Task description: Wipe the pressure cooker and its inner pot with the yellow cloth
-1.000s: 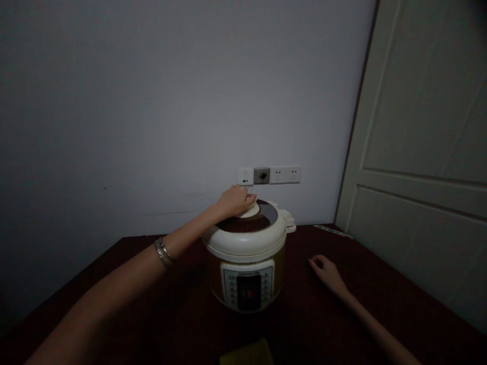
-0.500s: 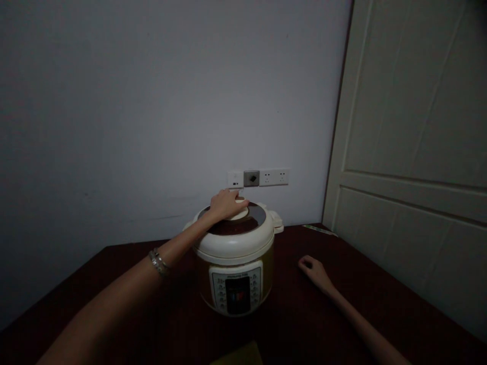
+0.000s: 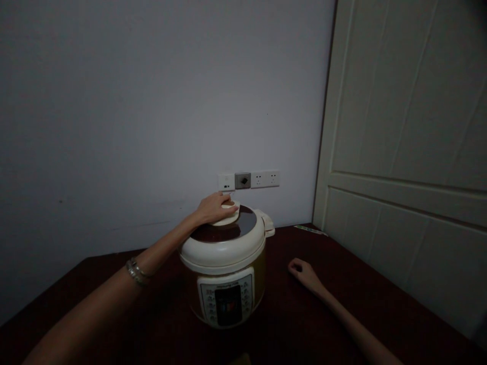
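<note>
A cream electric pressure cooker (image 3: 224, 274) with a dark brown lid top and a front control panel stands in the middle of a dark red table (image 3: 380, 299). My left hand (image 3: 213, 208) is closed over the cream lid handle (image 3: 229, 216) on top, a silver bracelet on its wrist. To the right of the cooker my right hand (image 3: 303, 271) rests on the table with its fingers loosely curled, holding nothing I can see.
A row of white wall sockets (image 3: 249, 180) sits on the grey wall just behind the cooker. A cream panelled door (image 3: 411, 152) fills the right side. A thin flat strip (image 3: 310, 230) lies at the table's back right edge.
The view has swung right and up, so the cooker and both hands sit further left and lower. My left hand stays on the lid handle; my right hand stays on the table.
</note>
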`<state>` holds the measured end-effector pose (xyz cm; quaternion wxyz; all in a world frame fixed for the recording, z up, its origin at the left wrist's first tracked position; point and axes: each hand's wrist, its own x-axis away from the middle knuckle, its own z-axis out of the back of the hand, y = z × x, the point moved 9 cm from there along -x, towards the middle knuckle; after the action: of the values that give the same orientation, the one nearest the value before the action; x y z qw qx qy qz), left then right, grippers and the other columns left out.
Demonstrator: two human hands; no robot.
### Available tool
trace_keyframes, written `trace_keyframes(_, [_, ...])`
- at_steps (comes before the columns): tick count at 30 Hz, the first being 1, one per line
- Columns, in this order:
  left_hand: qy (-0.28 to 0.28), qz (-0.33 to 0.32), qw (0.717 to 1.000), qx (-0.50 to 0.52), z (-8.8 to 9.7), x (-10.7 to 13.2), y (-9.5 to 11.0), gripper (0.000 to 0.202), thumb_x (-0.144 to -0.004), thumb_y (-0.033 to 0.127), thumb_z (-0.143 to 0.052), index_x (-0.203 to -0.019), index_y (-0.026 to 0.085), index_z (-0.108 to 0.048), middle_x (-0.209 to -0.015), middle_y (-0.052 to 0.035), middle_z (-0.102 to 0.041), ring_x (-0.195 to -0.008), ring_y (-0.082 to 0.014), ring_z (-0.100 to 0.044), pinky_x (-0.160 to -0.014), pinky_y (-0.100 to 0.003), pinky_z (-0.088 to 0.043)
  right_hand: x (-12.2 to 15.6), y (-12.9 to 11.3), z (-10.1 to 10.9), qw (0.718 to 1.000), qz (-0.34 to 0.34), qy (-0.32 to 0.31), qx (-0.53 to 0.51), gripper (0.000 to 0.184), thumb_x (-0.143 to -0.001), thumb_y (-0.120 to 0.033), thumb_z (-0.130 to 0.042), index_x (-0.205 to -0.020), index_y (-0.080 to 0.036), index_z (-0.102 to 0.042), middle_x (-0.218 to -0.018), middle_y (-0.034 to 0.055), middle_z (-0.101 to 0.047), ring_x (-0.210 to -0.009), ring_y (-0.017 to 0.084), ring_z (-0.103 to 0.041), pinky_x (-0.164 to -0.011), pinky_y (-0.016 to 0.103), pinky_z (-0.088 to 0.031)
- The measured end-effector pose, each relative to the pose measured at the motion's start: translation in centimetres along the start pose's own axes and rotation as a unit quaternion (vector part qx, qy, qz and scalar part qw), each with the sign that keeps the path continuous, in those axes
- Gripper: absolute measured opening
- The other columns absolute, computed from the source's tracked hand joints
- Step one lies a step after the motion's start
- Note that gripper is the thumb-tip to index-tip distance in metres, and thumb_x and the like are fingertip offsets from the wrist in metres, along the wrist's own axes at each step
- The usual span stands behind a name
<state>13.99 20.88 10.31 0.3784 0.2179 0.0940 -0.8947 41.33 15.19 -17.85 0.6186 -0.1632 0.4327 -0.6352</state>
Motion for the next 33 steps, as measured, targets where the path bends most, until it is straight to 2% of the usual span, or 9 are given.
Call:
trace_keyframes(15, [0.007,-0.078,0.995,0.068,-0.1,-0.1,-0.1,0.042,-0.076,0.055,-0.047,-0.088,0.018,-0.062,-0.091,-0.0060,-0.060,-0.080,-0.0182,-0.053,-0.071,-0.028,-0.039,0.0,0.2,-0.1,1.000,0.012,0.002,-0.008,0.018,-0.065,-0.028,-0.047,-0.065,-0.017,-0.061,-0.070,0.0045,-0.063,-0.070,0.019,-0.057,-0.067,0.029,-0.042])
trace_keyframes(17, [0.005,-0.085,0.993,0.078,0.0,0.0,0.0,0.044,-0.075,0.056,-0.048,-0.089,0.018,-0.063,-0.092,-0.0071,-0.059,-0.082,-0.0193,-0.053,-0.074,-0.030,-0.040,-0.4,-0.2,0.6,1.000,0.012,0.010,-0.021,0.021,-0.068,-0.031,-0.046,-0.069,-0.017,-0.062,-0.074,0.0051,-0.065,-0.073,0.020,-0.059,-0.070,0.030,-0.044])
trace_keyframes(19, [-0.002,-0.091,0.989,0.116,0.3,0.1,0.0,0.045,-0.074,0.056,-0.051,-0.094,0.018,-0.063,-0.097,-0.0087,-0.059,-0.088,-0.0213,-0.054,-0.079,-0.033,-0.041,-1.1,-2.0,2.5,0.997,0.018,0.053,-0.045,0.024,-0.071,-0.034,-0.046,-0.075,-0.017,-0.062,-0.080,0.0063,-0.066,-0.078,0.022,-0.060,-0.075,0.033,-0.044])
trace_keyframes(21, [0.003,-0.088,0.976,0.200,1.1,0.2,-0.5,0.046,-0.074,0.053,-0.052,-0.103,0.019,-0.061,-0.108,-0.0099,-0.058,-0.099,-0.0231,-0.053,-0.085,-0.034,-0.041,-1.7,-5.7,5.6,0.987,0.045,0.134,-0.075,0.023,-0.072,-0.035,-0.049,-0.077,-0.017,-0.062,-0.083,0.0071,-0.066,-0.082,0.023,-0.060,-0.079,0.035,-0.044])
trace_keyframes(23, [0.038,-0.050,0.949,0.310,2.1,0.3,-2.2,0.046,-0.078,0.050,-0.047,-0.112,0.020,-0.057,-0.117,-0.0100,-0.057,-0.109,-0.0228,-0.051,-0.089,-0.034,-0.040,-2.0,-11.5,8.6,0.970,0.103,0.203,-0.087,0.020,-0.075,-0.034,-0.051,-0.080,-0.017,-0.061,-0.084,0.0065,-0.065,-0.084,0.022,-0.059,-0.081,0.036,-0.044])
trace_keyframes(26, [0.129,0.084,0.903,0.402,2.3,2.0,-7.6,0.048,-0.079,0.050,-0.041,-0.110,0.017,-0.057,-0.116,-0.0110,-0.059,-0.109,-0.0232,-0.053,-0.086,-0.034,-0.044,-2.2,-22.7,10.2,0.944,0.244,0.209,-0.072,0.015,-0.079,-0.027,-0.049,-0.082,-0.017,-0.060,-0.084,0.0056,-0.064,-0.081,0.018,-0.059,-0.076,0.032,-0.046])
trace_keyframes(28, [0.180,0.190,0.886,0.383,1.2,4.5,-11.7,0.049,-0.074,0.051,-0.045,-0.104,0.014,-0.060,-0.112,-0.0125,-0.061,-0.104,-0.0249,-0.055,-0.083,-0.036,-0.045,-2.3,-29.7,8.8,0.926,0.336,0.172,-0.003,0.014,-0.081,-0.021,-0.047,-0.087,-0.017,-0.060,-0.087,0.0056,-0.063,-0.085,0.017,-0.058,-0.079,0.031,-0.045])
trace_keyframes(30, [0.190,0.266,0.882,0.339,-0.7,7.3,-14.9,0.048,-0.069,0.048,-0.049,-0.098,0.012,-0.062,-0.105,-0.0128,-0.064,-0.098,-0.0253,-0.058,-0.081,-0.035,-0.046,-2.7,-34.9,5.7,0.903,0.405,0.115,0.083,0.019,-0.083,-0.021,-0.046,-0.097,-0.017,-0.059,-0.098,0.0077,-0.063,-0.094,0.018,-0.057,-0.084,0.032,-0.044])
trace_keyframes(33, [0.159,0.330,0.881,0.299,-3.8,10.6,-17.7,0.040,-0.067,0.044,-0.049,-0.086,0.013,-0.064,-0.089,-0.0105,-0.068,-0.088,-0.0249,-0.061,-0.079,-0.034,-0.046,-4.4,-38.7,0.3,0.875,0.439,0.038,0.198,0.027,-0.087,-0.029,-0.045,-0.105,-0.015,-0.059,-0.111,0.0110,-0.061,-0.102,0.020,-0.055,-0.088,0.033,-0.042])
